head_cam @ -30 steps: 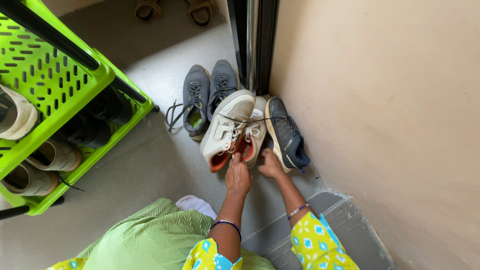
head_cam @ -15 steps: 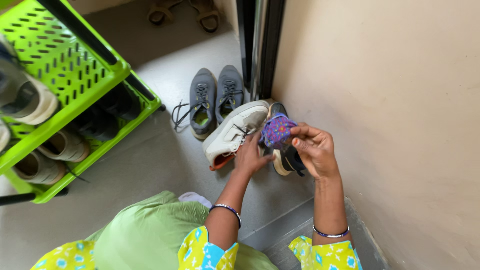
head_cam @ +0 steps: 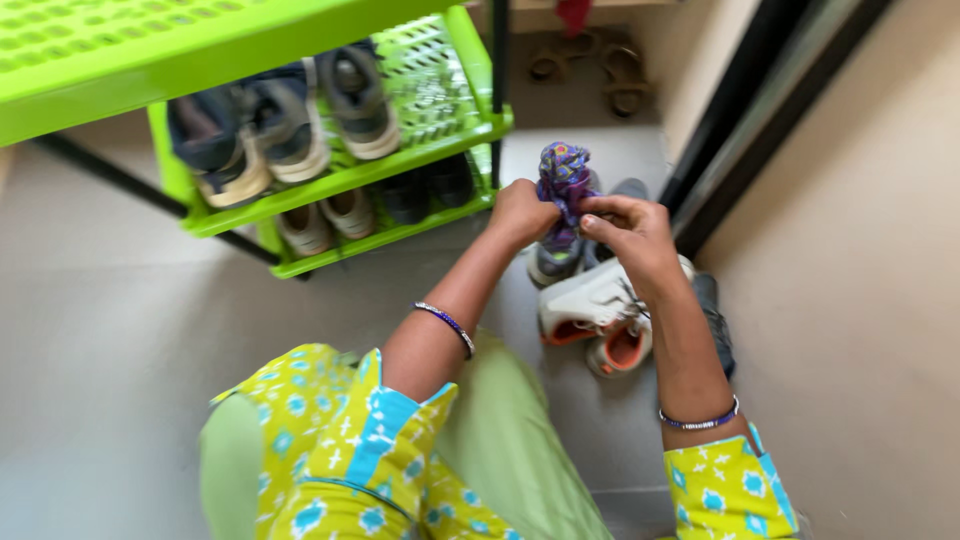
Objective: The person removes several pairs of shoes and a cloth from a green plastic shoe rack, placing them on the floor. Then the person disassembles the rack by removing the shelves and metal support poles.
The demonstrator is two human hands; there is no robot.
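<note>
Head view: your left hand and right hand both pinch the purple cloth; it stands upright between them, above the shoes.

No packages, labels, signs or screens

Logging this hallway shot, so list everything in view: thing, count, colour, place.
Shoe rack: one, bright green with black posts, upper left.
Shoes on rack: several, grey, dark and beige, on two shelves; exact count unclear.
Patterned cloth: one, purple with coloured marks, bunched between both hands.
White shoes: two, white with orange lining, on floor below the hands.
Grey shoes: apparently two, partly hidden behind the hands.
Dark shoe: one, by the wall.
Sandals: two, brown, top centre.
Wall: beige, right.
Left hand: grips cloth.
Right hand: grips cloth.
</note>
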